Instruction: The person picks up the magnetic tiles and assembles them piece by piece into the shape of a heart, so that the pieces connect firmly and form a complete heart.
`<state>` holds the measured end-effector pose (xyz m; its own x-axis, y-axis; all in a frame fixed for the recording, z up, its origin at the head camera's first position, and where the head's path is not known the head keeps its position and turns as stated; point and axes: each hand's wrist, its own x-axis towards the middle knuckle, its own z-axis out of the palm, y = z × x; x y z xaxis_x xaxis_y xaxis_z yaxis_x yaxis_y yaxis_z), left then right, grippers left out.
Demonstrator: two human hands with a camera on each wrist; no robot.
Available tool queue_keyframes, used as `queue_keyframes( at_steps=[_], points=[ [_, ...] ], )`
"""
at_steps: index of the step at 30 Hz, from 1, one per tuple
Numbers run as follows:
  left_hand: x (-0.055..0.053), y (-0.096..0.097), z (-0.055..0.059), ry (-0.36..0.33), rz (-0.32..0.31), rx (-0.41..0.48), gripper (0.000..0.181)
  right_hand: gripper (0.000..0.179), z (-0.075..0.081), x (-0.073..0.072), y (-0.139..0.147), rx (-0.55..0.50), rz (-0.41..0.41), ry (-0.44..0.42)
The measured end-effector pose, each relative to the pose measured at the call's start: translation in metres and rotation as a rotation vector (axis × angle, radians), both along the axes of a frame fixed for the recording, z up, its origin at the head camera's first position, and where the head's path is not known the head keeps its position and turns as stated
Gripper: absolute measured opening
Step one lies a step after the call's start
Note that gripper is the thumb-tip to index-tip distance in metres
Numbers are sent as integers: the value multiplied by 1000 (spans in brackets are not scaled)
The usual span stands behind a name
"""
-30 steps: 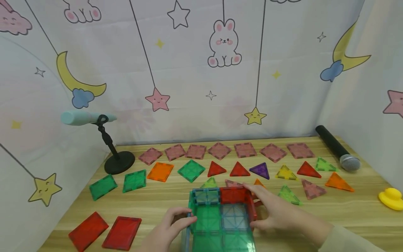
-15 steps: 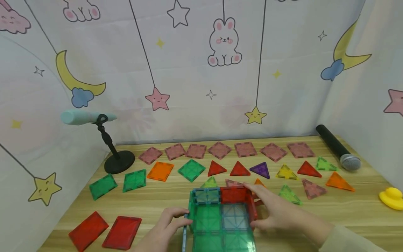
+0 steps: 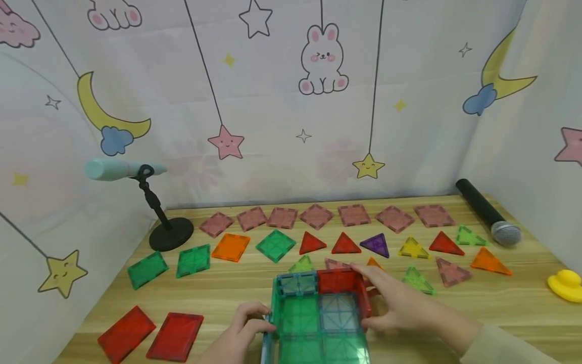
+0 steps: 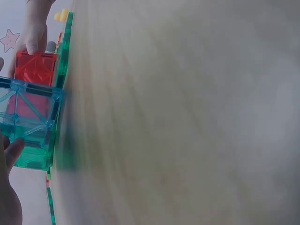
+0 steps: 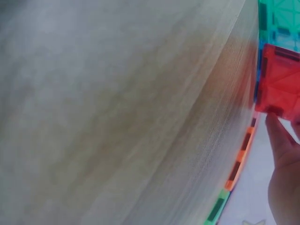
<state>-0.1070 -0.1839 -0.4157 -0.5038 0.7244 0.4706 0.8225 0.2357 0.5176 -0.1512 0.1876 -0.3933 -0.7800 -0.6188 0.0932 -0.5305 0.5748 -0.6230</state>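
Observation:
An open box of see-through magnetic tiles stands at the near middle of the table in the head view. Its floor has green tiles (image 3: 300, 314) and a pale blue tile (image 3: 339, 314); its low back wall is part blue, part red (image 3: 336, 281). My left hand (image 3: 243, 328) pinches an upright blue magnetic tile (image 4: 33, 105) beside the box's left edge, thumb on its near face. At the right corner, my right hand (image 3: 395, 303) spans a standing red magnetic tile (image 5: 281, 82), index finger at the far end and thumb at the near end.
Pink square tiles (image 3: 354, 216) line the back, with several coloured triangles (image 3: 347, 243) in front. Two red tiles (image 3: 176, 336) lie at left. A stand (image 3: 170, 233) holds a pale blue cylinder; a microphone (image 3: 488, 212) and yellow duck (image 3: 566, 286) are at right.
My left hand has shifted slightly left and toward me, carrying the blue tile along the box's left side. The right hand has stayed at the red corner.

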Motion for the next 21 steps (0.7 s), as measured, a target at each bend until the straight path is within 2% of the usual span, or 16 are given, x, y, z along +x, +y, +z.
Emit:
queue_keyframes(
  at_steps=[2, 5, 8, 13, 18, 20, 21],
  points=[
    [-1, 2, 2, -44, 27, 6, 55, 94, 0, 0, -1, -3, 0, -3],
    [-3, 4, 7, -151, 97, -10, 53, 94, 1, -1, -2, -16, 1, 5],
    [-9, 6, 9, -208, 155, -36, 50, 94, 1, -3, -3, -24, -10, 6],
    [-18, 4, 8, -231, 141, -26, 58, 93, 3, -7, -6, -30, -23, -14],
    [-17, -2, 7, -330, 163, -42, 69, 93, 4, -8, -7, -10, -56, -20],
    [-16, -4, 7, -351, 142, -31, 72, 93, 3, -7, -7, -1, -64, -12],
    [-15, -5, 7, -352, 113, -22, 74, 93, 3, -7, -7, 2, -64, -8]
  ],
)
